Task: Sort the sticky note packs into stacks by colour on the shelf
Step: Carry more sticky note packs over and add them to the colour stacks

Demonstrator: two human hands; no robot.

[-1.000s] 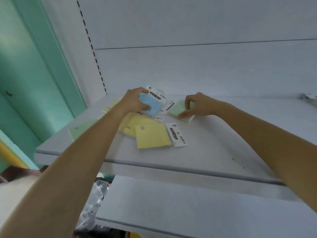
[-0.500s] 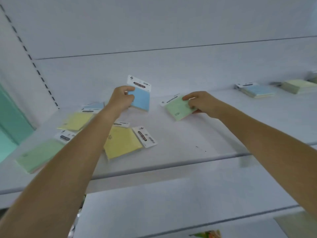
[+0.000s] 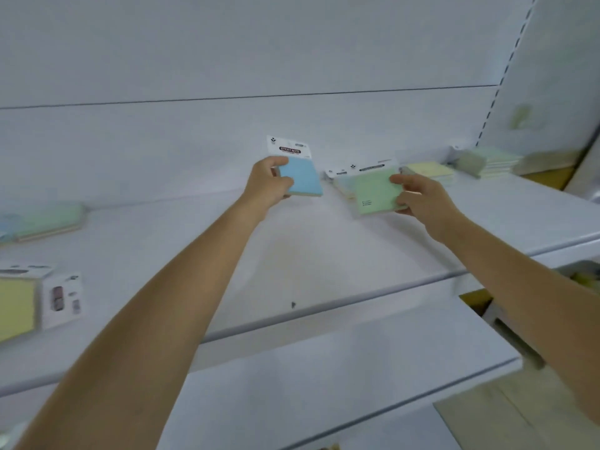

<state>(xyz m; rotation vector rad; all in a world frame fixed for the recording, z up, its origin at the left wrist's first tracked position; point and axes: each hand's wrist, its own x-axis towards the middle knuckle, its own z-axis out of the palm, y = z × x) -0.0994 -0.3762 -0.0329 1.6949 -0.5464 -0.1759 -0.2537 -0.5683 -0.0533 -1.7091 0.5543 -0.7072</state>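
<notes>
While the left hand (image 3: 271, 183) gripped a blue pack (image 3: 302, 177) above the shelf (image 3: 292, 254), the right hand (image 3: 418, 196) pinched a green pack (image 3: 373, 193).

A pale grey-white back panel (image 3: 227, 53) fills the upper part of the view, crossed by a thin dark horizontal seam (image 3: 246, 97). At its right edge runs a slotted upright (image 3: 506, 69) with a column of dark slots. An upper shelf (image 3: 324, 254) of the same white juts forward with a rounded front lip above a lower shelf (image 3: 324, 368), a blurred light wood-toned surface (image 3: 506, 417) shows at the lower right, and the light is soft and even.
</notes>
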